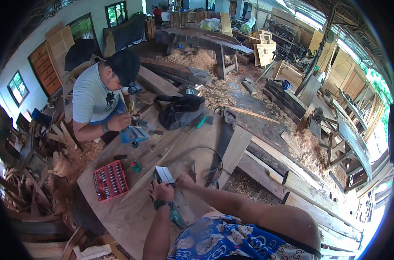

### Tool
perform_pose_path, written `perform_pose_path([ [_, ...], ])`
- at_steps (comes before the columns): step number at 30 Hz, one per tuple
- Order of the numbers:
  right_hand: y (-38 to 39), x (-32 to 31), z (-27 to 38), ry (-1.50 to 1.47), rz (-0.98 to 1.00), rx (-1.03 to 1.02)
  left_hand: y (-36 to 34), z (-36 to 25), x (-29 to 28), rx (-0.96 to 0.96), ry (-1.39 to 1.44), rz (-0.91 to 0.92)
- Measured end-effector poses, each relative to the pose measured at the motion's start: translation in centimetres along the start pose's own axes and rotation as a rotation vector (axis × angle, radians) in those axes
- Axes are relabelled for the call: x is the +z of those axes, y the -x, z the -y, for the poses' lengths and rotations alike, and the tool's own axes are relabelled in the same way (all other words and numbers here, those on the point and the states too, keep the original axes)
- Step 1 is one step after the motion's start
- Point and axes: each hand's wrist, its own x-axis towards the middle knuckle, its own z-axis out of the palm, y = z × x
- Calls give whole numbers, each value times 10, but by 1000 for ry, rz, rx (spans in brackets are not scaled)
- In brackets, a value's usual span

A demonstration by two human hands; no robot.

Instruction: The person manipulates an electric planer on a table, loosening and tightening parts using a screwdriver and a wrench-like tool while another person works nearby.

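My left hand (161, 190) grips a teal power tool (177, 215), turned to show a silver flat plate (164, 175), on the wooden tabletop (114, 221). My right hand (184, 182) is closed at the plate's right edge; what its fingers hold is too small to make out. A small dark hand tool (193, 169) lies just beyond it, beside a black cord. Left of my left hand are a green bottle (136, 167) and an open red case of metal bits (110, 182).
A co-worker (93, 93) works on a blue tool (134, 134) across the table. A black bag (179, 112) lies at the back. Boards (266, 177) are stacked to the right. Wood shavings (192, 58) and offcuts (54, 169) cover much of the floor around.
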Motion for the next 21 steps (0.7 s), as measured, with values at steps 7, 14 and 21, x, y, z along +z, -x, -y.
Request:
perform_pose_path([
  [7, -4, 7, -3, 189, -21, 165, -2, -2, -3, -1, 1, 32],
  [14, 4, -7, 3, 167, -37, 67, -2, 2, 1, 3, -5, -22],
  [21, 7, -1, 8, 121, 40, 56, 1, 5, 2, 8, -9, -37],
])
